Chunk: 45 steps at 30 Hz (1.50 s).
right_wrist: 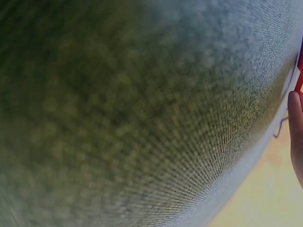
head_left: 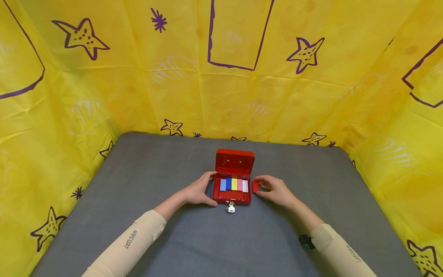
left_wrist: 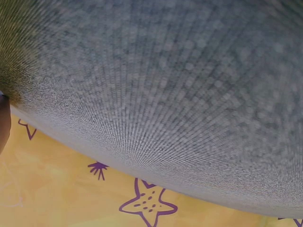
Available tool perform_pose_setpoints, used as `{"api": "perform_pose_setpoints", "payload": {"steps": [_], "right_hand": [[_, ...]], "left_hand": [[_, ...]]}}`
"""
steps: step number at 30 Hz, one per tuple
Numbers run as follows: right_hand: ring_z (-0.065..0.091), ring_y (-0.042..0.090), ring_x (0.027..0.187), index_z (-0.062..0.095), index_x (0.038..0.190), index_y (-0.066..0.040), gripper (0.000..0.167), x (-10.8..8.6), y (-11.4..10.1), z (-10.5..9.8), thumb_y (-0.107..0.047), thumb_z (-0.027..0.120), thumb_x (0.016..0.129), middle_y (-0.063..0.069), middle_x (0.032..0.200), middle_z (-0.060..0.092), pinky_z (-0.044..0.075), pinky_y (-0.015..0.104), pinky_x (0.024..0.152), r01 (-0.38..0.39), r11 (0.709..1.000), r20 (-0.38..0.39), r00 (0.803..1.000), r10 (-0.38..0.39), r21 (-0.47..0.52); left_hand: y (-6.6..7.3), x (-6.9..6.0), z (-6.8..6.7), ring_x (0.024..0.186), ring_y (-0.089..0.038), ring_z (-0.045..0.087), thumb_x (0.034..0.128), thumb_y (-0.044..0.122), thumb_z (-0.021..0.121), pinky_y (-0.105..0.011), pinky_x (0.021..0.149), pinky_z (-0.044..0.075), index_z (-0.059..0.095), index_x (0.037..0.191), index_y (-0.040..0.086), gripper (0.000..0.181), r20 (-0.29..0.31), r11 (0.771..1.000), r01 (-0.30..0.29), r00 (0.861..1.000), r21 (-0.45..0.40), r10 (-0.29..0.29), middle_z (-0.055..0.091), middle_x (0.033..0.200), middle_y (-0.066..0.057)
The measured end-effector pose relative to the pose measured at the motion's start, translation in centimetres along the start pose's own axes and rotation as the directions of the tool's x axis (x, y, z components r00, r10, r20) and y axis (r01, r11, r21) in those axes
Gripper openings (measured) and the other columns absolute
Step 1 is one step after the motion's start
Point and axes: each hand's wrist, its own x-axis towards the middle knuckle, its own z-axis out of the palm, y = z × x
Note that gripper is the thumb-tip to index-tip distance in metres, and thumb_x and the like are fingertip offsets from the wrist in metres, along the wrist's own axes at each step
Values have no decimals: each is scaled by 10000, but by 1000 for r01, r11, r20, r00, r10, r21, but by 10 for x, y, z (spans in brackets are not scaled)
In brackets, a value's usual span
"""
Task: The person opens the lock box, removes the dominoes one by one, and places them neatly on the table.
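Observation:
A red metal box [head_left: 232, 199] stands on the grey table with its lid [head_left: 235, 161] raised at the back. Inside lie a light blue block [head_left: 223, 185], a dark blue one [head_left: 229, 184], a yellow one [head_left: 234, 184], a pink one [head_left: 239, 185] and a white one [head_left: 245, 186], side by side. My left hand [head_left: 199, 192] holds the box's left side, thumb at the front corner and fingers at the back. Just right of the box, my right hand [head_left: 277, 191] pinches a red block [head_left: 255, 187] between thumb and fingers.
Keys [head_left: 230, 208] hang at the front of the box. The grey table [head_left: 166, 161] reaches back to a yellow cloth [head_left: 131, 84] with purple starfish drawings, which also rises on both sides. A dark band [head_left: 306, 241] is by the right sleeve.

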Motion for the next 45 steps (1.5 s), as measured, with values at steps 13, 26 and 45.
{"api": "perform_pose_setpoints", "payload": {"steps": [13, 26, 45], "right_hand": [[588, 278, 1111, 606, 1254, -13, 459, 2, 0, 4, -70, 769, 828, 116, 1223, 621, 506, 396, 914, 19, 995, 35, 999, -16, -96], [585, 282, 1117, 600, 1258, -2, 463, 2, -3, 4, -68, 764, 830, 125, 1231, 617, 508, 396, 914, 24, 993, 38, 999, -19, -112], [590, 282, 1103, 591, 1265, -2, 492, 1, -2, 5, -96, 781, 821, 126, 1231, 612, 513, 398, 907, 49, 991, 34, 998, -45, -127]], "left_hand": [[0, 1, 0, 1328, -274, 378, 691, 223, 889, -473, 1084, 345, 243, 1474, 47, 1030, -3, 1000, 25, 1000, -1, -25, 373, 1437, -120], [3, -1, 0, 1341, -264, 354, 689, 252, 886, -499, 1076, 351, 244, 1482, 91, 1033, 4, 998, 69, 998, -4, -69, 361, 1458, -103], [3, -1, 0, 1339, -267, 355, 696, 228, 884, -492, 1091, 330, 240, 1483, 77, 1028, 0, 998, 57, 998, -14, -57, 360, 1457, -112]]}}
